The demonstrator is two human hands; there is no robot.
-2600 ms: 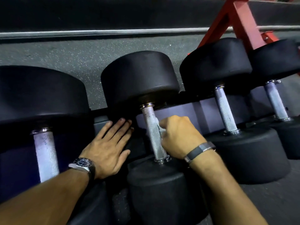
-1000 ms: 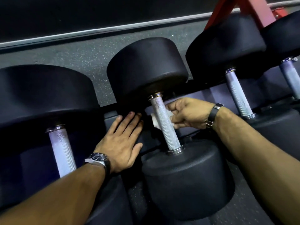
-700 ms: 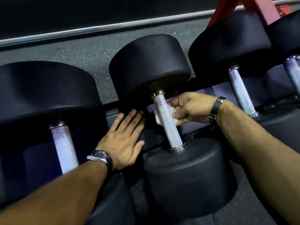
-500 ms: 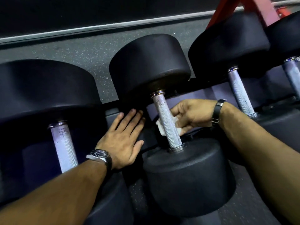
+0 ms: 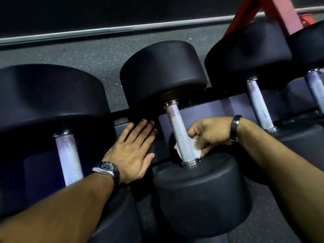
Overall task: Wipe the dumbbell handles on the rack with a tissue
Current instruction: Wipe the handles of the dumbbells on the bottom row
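Black round-headed dumbbells lie side by side on a dark rack (image 5: pixel 196 113). The middle dumbbell has a knurled silver handle (image 5: pixel 177 127). My right hand (image 5: pixel 210 132) pinches a white tissue (image 5: pixel 196 149) wrapped round the lower end of that handle, just above the near weight head (image 5: pixel 201 193). A bit of tissue shows on the handle's left side too. My left hand (image 5: pixel 131 151), with a wristwatch, lies flat with fingers spread on the rack to the left of the handle.
Another dumbbell's handle (image 5: pixel 69 156) stands to the left and two more handles (image 5: pixel 259 104) (image 5: pixel 315 88) to the right. A red frame leg (image 5: pixel 273 13) rises at the upper right. Speckled grey floor (image 5: pixel 87 55) lies beyond the rack.
My right hand has slid the tissue down the middle handle from near its top to its lower end. My left hand has stayed flat on the rack.
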